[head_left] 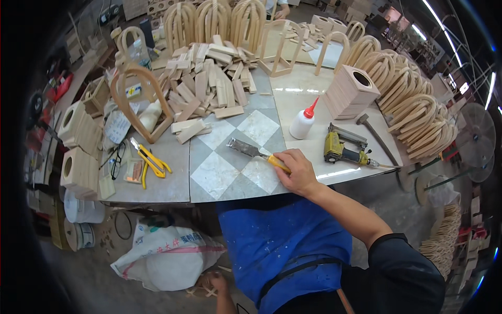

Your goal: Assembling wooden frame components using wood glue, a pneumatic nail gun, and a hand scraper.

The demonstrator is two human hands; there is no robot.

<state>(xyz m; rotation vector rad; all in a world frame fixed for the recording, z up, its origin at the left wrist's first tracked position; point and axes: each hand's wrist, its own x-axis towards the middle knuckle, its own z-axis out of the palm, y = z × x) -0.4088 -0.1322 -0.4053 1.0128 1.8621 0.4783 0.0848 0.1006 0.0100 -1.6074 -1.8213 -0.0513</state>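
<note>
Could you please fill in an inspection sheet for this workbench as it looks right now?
Surface: tiled worktop, bare in front.
Job's things: scraper flat on the tiles.
Clutter: wood block pile, glue bottle, nail gun, hammer, yellow cutters, wooden arches.
Grippers: right hand grips the scraper handle; left hand low beside the apron, empty.
Cables: hose at the nail gun.
Surroundings: white sack on the floor.

Bare checkered tabletop (222, 175) lay open around the scraper (250, 150); a wood-block pile (209, 78) hemmed it behind, glue bottle (303, 122) and nail gun (342, 149) to the right, yellow pliers (150, 162) to the left.
</note>
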